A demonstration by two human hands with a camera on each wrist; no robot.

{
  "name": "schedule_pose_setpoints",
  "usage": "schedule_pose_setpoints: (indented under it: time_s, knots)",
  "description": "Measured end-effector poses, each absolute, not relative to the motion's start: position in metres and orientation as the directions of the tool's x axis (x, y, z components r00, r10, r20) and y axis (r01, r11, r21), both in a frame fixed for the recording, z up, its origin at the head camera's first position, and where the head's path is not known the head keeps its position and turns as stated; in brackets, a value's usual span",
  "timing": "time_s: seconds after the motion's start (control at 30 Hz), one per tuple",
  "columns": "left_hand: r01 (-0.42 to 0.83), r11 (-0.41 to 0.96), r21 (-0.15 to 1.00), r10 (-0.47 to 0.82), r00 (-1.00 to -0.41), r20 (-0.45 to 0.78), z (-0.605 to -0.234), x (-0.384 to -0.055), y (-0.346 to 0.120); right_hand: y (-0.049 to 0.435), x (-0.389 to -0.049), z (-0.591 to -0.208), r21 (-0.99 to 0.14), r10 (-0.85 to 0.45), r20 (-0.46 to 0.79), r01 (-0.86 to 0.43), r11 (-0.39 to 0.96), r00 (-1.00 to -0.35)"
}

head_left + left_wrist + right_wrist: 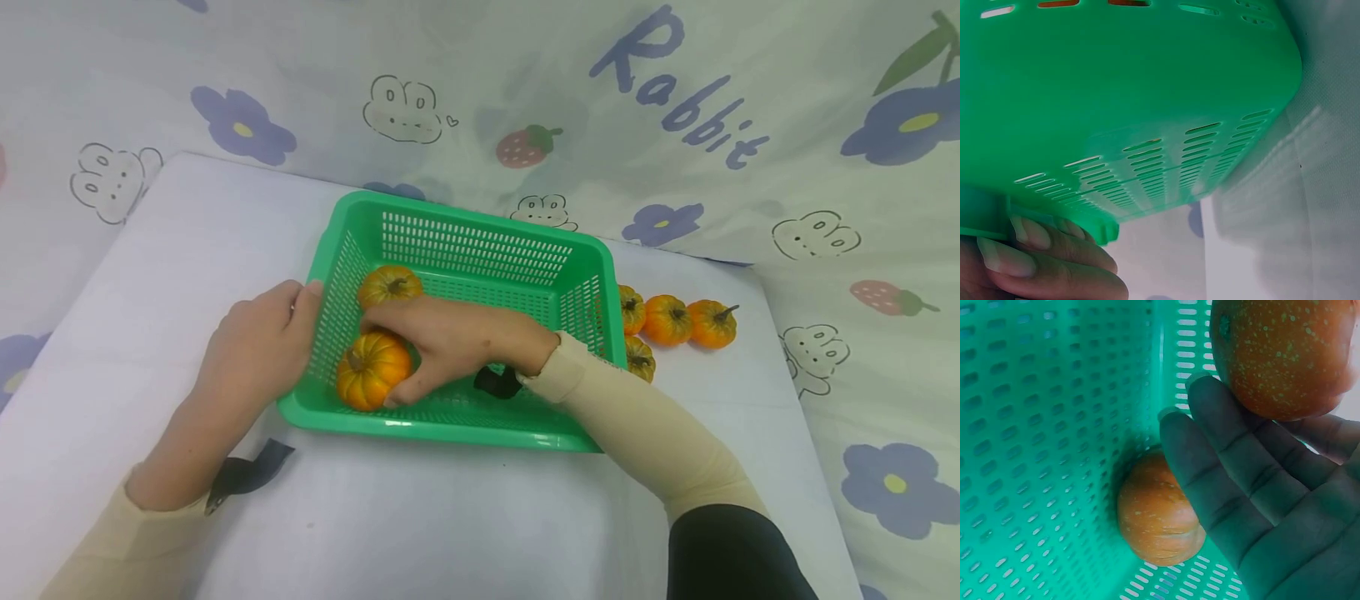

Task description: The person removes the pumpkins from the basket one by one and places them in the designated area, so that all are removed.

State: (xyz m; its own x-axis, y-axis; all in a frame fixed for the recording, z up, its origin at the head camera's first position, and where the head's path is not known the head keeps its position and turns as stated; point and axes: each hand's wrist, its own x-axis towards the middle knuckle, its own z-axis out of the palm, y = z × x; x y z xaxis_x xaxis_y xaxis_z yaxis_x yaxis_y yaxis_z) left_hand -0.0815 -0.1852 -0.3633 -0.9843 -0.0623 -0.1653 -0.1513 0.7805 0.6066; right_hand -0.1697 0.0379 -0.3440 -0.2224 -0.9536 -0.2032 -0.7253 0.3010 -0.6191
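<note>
A green plastic basket with slotted walls stands on the white table. At its left end, my left hand grips the rim; in the left wrist view its fingers curl under the rim, against the outer wall. Inside the basket, my right hand holds a small orange pumpkin in the near left corner, thumb on the near side and fingers on the far side. A second pumpkin lies behind it, by the left wall; in the right wrist view this pumpkin shows beside the fingers.
Several more small pumpkins sit on the table just right of the basket, some partly hidden by its wall. A dark strap hangs from the left wrist, another dark strap from the right. A printed cloth hangs behind.
</note>
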Motion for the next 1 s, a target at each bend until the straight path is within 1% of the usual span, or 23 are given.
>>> schedule_pose_setpoints:
  time_s: [0.23, 0.47, 0.67, 0.87, 1.0]
  knots:
    - [-0.148, 0.780, 0.608, -0.067, -0.986, -0.154, -0.361, -0.081, -0.187, 0.038, -0.170, -0.337, -0.635, -0.969, -0.127, -0.733, 0.244, -0.213]
    - [-0.156, 0.784, 0.601, -0.069, -0.984, -0.166, -0.362, -0.081, -0.189, 0.041, -0.169, -0.328, -0.622, -0.972, -0.051, -0.754, 0.212, -0.231]
    - [-0.147, 0.799, 0.583, -0.069, -0.986, -0.153, -0.362, -0.080, -0.187, 0.053, -0.169, -0.319, -0.626, -0.959, 0.047, -0.756, 0.189, -0.279]
    - [-0.156, 0.795, 0.587, -0.069, -0.983, -0.168, -0.360, -0.079, -0.184, 0.070, -0.166, -0.308, -0.581, -0.930, 0.087, -0.776, 0.244, -0.358]
    - [-0.156, 0.789, 0.594, -0.069, -0.984, -0.165, -0.359, -0.079, -0.184, 0.083, -0.162, -0.296, -0.565, -0.913, 0.110, -0.780, 0.268, -0.394]
